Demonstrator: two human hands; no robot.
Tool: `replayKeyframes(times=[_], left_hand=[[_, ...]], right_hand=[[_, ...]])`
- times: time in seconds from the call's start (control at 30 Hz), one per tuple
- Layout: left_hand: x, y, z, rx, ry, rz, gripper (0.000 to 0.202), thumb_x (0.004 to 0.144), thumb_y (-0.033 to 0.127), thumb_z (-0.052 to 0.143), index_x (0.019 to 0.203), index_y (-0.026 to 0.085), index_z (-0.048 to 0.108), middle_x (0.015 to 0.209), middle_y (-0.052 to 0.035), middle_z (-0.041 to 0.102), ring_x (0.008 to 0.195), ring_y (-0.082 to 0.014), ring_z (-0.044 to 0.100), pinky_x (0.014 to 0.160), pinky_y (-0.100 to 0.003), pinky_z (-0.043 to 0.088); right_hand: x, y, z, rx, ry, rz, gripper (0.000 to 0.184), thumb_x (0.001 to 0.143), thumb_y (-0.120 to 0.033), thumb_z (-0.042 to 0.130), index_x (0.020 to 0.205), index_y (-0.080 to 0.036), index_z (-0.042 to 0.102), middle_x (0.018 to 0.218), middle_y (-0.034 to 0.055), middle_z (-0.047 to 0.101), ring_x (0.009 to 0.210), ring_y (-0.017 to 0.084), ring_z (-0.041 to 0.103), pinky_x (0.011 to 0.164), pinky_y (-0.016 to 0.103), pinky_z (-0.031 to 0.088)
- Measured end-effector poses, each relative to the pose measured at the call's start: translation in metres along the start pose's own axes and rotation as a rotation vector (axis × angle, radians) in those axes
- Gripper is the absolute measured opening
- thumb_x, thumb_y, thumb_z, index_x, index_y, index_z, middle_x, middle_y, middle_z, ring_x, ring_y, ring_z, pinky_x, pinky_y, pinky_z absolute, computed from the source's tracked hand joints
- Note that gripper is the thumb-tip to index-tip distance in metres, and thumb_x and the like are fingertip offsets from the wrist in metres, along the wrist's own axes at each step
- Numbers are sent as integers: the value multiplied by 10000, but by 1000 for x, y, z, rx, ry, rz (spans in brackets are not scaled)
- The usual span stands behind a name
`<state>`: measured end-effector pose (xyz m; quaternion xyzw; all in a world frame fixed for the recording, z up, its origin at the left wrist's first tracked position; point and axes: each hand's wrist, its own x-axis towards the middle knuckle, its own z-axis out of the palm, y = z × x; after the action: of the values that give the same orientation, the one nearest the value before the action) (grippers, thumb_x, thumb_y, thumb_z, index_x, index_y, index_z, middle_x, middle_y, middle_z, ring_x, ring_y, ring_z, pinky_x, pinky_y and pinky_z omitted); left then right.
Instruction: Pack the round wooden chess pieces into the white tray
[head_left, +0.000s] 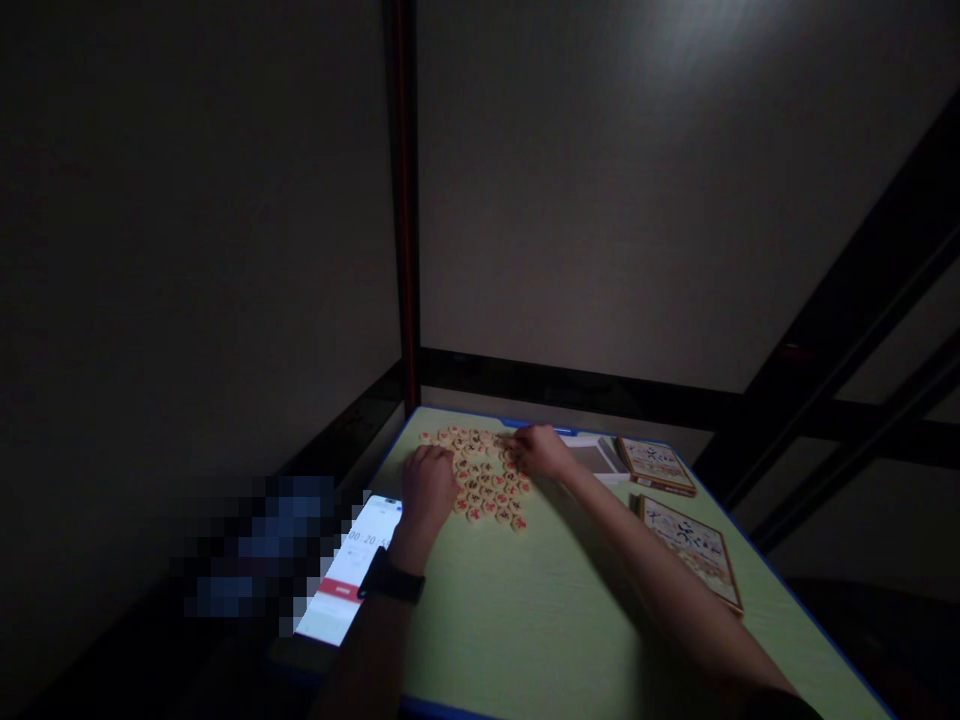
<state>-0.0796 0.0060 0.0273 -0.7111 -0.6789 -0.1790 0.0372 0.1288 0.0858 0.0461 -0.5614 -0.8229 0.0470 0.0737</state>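
Note:
Many round, pale wooden Chinese chess pieces (487, 492) with red or black characters lie in a loose single layer on the green table (510, 620). At the left side of this cluster is my left hand (431, 482), its fingers curled down together. Its fingertips are hidden behind the hand's back, so anything in them is out of sight. My right hand (543, 452) reaches to the far right edge of the cluster. There the fingers are bent and drawn together among the pieces; what lies between them is too small to make out.
A lit phone (349, 575) showing a timer is at the table's left edge, beside my left wrist. Behind my right hand stands a white open box (596, 458). Two printed flat boxes, a far one (656, 463) and a nearer one (694, 550), lie to the right. Walls enclose the back.

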Motion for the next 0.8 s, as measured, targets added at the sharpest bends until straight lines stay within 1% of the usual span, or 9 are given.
replayKeyframes(times=[0.1,0.23,0.3,0.4,0.47,0.53,0.67,0.8], left_hand=[[0,0,0,-2,1,-6,366,843,79,486,1114,144,724,1152,-119,711,1117,-268,584,930,-379,466],[0,0,0,-9,-5,1,359,844,76,491,1109,139,725,1167,-123,707,1129,-263,582,943,-375,461],[0,0,0,-11,-6,0,361,838,72,494,1107,141,726,1164,-123,708,1131,-261,582,945,-373,461],[0,1,-1,-12,-2,-1,361,846,74,482,1102,142,728,1151,-121,710,1124,-260,585,945,-373,463],[-1,1,-1,-15,-3,2,357,853,77,475,1097,138,729,1147,-120,711,1120,-260,585,945,-372,462],[-1,0,-1,-18,-1,3,351,854,78,477,1089,135,731,1147,-118,712,1118,-260,585,945,-369,461],[-1,0,0,-14,8,9,339,850,76,488,1072,148,733,1123,-116,716,1103,-254,589,930,-363,460],[-1,1,-1,-11,-9,5,334,862,84,478,1067,154,733,1116,-109,718,1102,-248,586,924,-354,454]], right_hand=[[-1,-15,0,-67,-14,-40,224,895,-290,583,992,-181,753,1047,152,748,952,259,695,752,267,454],[-1,-26,1,-92,-34,-69,209,861,-193,569,956,-180,754,1022,153,747,943,266,692,756,280,455],[1,-27,1,-58,-40,-105,230,842,-149,564,962,-185,757,986,127,757,921,246,693,746,265,451],[3,-26,2,35,-49,-188,335,802,-104,597,1081,-217,743,977,55,768,903,192,689,749,221,443],[6,-25,5,95,-58,-226,415,778,-58,595,1140,-210,730,965,29,769,881,165,687,755,200,441],[10,-21,9,142,-65,-242,429,760,-13,568,1112,-183,744,940,23,769,859,155,684,758,192,445],[16,-12,14,206,-58,-225,421,711,43,520,967,-161,784,892,14,766,826,155,686,747,196,454],[20,-6,17,245,-61,-169,465,670,60,518,963,-174,794,808,0,766,723,148,689,664,191,463]])
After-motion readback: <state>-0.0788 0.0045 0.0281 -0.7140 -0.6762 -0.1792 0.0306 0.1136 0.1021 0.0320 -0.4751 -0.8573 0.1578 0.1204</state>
